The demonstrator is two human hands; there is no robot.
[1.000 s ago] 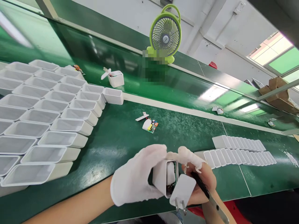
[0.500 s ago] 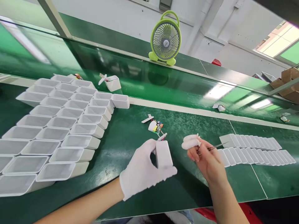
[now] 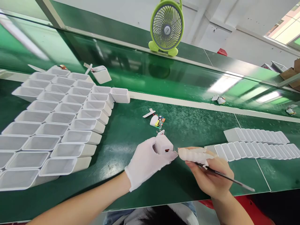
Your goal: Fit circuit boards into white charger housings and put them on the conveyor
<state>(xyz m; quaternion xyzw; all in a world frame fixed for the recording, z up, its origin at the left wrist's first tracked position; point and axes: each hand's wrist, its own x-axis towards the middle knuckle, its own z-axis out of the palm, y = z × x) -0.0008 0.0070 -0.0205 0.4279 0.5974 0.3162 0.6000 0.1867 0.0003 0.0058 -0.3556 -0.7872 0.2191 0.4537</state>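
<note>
White-gloved left hand has its fingers curled round a small white case; right hand's fingers pinch a thin metal tool, tip close to the case.

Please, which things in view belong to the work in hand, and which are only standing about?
In the work:
- white case, held by gloved left hand
- thin metal tool in right hand, tip close to the case
- probably, circuit board and open cases at left

Only standing about, it seems:
- green fan
- cardboard box at far right
</note>
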